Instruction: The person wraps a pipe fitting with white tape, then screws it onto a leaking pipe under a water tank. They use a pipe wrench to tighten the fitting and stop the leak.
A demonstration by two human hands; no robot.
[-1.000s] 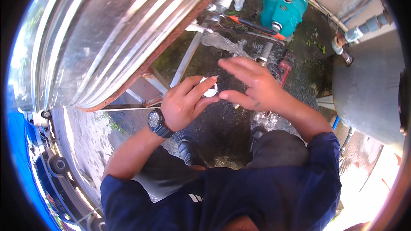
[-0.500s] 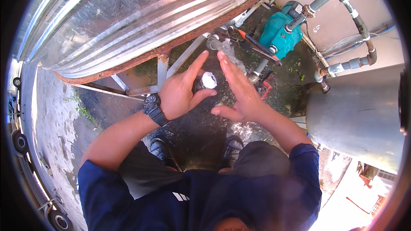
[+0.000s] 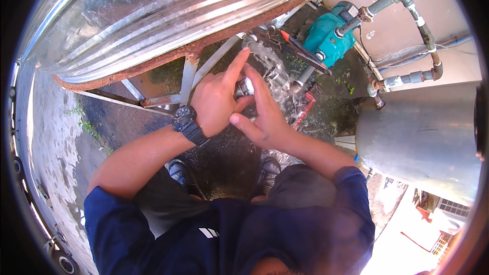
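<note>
My left hand [image 3: 216, 103] is closed round a short grey pipe fitting [image 3: 238, 90], its index finger stretched out past it. White thread tape [image 3: 248, 86] covers the fitting's end. My right hand [image 3: 270, 117] presses its bent fingers against the taped end from the right, with its thumb close to my left hand. Below the hands, water [image 3: 265, 58] gushes from an open pipe end [image 3: 248, 39] toward a grey pipe joint [image 3: 295, 86] that leads to a teal pump [image 3: 326, 30].
A ribbed metal tank [image 3: 193, 15] on a rusty stand [image 3: 191, 66] fills the upper left. A long orange-and-black tool [image 3: 304, 53] lies beside the pump, a red tool [image 3: 308, 104] on the wet ground. Grey piping [image 3: 425, 33] and another metal tank [image 3: 417, 132] stand at the right.
My right hand has moved left, and its fingers have closed in on the taped end. My left hand has turned so that its back shows more.
</note>
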